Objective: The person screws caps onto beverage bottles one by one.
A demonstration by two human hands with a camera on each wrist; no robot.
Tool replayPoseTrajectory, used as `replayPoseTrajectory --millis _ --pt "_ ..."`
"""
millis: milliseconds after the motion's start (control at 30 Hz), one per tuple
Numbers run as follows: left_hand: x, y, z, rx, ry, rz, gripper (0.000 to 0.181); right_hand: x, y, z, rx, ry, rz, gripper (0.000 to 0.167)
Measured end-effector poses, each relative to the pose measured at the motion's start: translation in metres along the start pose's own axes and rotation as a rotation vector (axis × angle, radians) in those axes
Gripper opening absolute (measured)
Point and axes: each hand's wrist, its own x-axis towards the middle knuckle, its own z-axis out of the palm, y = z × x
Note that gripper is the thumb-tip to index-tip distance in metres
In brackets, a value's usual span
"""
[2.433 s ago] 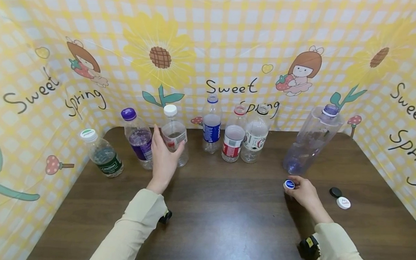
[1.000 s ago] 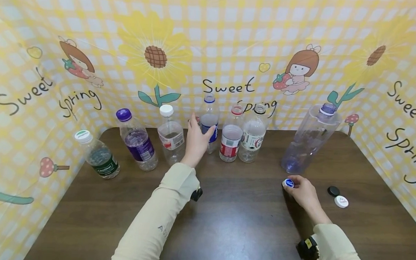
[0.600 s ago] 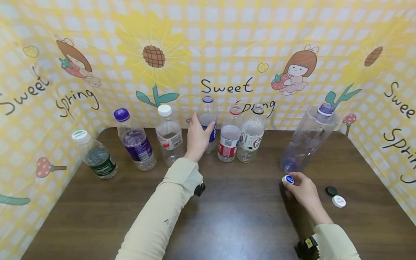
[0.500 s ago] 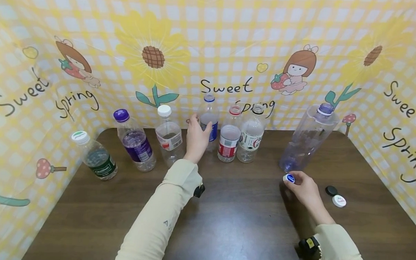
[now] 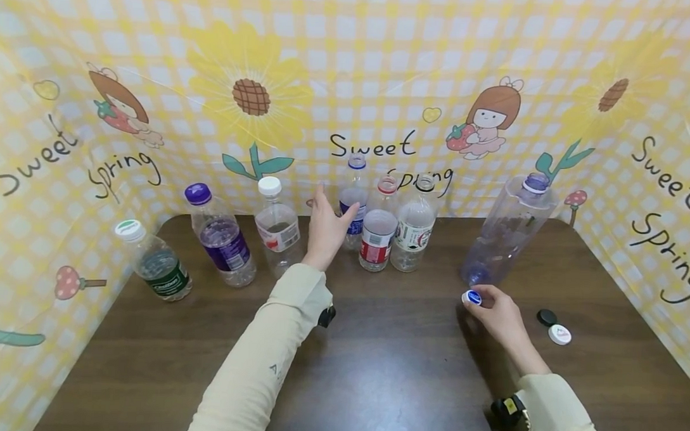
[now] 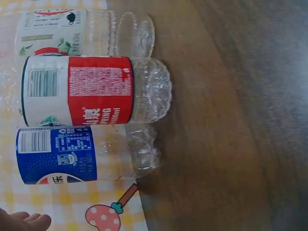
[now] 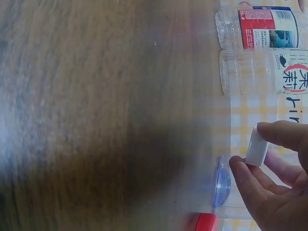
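My left hand point(image 5: 329, 231) stands with thumb and fingers spread just left of the blue-labelled bottle point(image 5: 354, 219), which has no cap. In the left wrist view a gap shows between the fingers and that bottle point(image 6: 57, 156). The red-labelled bottle point(image 5: 376, 239) stands close on its right, then a white-labelled bottle point(image 5: 415, 234); both are uncapped. My right hand point(image 5: 501, 316) pinches a white cap with a blue top point(image 5: 472, 298) between thumb and fingers, in front of the tall clear bottle point(image 5: 507, 230). The right wrist view shows the cap point(image 7: 257, 146) from its side.
Three capped bottles stand at the left: one with a green label point(image 5: 168, 278), one purple point(image 5: 225, 244), one with a white cap point(image 5: 278, 231). A black cap point(image 5: 547, 317) and a white cap point(image 5: 559, 334) lie at the right. A red cap point(image 7: 206, 222) shows in the right wrist view.
My left hand moved right from the white-capped bottle to the blue-labelled one. That bottle shifted right towards the red-labelled one, and a gap opened between hand and bottle. My right hand still pinches its cap.
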Motion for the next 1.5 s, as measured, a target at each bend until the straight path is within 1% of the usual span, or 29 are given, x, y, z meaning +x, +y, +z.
replayPoseTrajectory --millis 200,367,533,700,933,1033,1133,1267,1400,1500 --pt "0.004 0.008 0.000 0.011 -0.041 0.049 0.085 0.000 0.001 0.003 0.001 -0.001 -0.009 0.041" --pt "0.007 0.015 0.002 -0.006 -0.057 0.055 0.082 0.000 -0.001 0.005 0.008 -0.002 -0.013 0.040" --pt "0.010 0.018 0.004 0.006 -0.047 0.049 0.080 0.000 -0.002 0.006 0.015 -0.003 -0.017 0.040" --pt "0.011 0.019 0.004 0.012 -0.016 0.042 0.077 0.000 -0.004 0.007 0.015 -0.009 -0.012 0.040" --pt "0.009 0.014 0.002 -0.034 0.053 0.040 0.074 -0.001 -0.006 0.005 0.015 0.001 -0.027 0.041" --pt "0.007 0.012 0.000 -0.029 0.088 0.050 0.073 -0.002 -0.008 0.004 0.027 0.013 -0.038 0.041" --pt "0.005 0.008 -0.001 -0.013 0.110 0.058 0.074 -0.002 -0.010 0.003 0.048 0.040 -0.057 0.040" --pt "0.000 0.003 -0.005 0.004 0.104 0.070 0.075 -0.003 -0.015 0.001 0.085 0.092 -0.081 0.042" --pt "-0.009 -0.003 -0.010 0.011 0.095 0.088 0.077 -0.004 -0.023 -0.001 0.121 0.135 -0.081 0.044" --pt "-0.018 -0.007 -0.013 0.003 0.097 0.115 0.076 -0.006 -0.031 -0.002 0.164 0.156 -0.084 0.044"
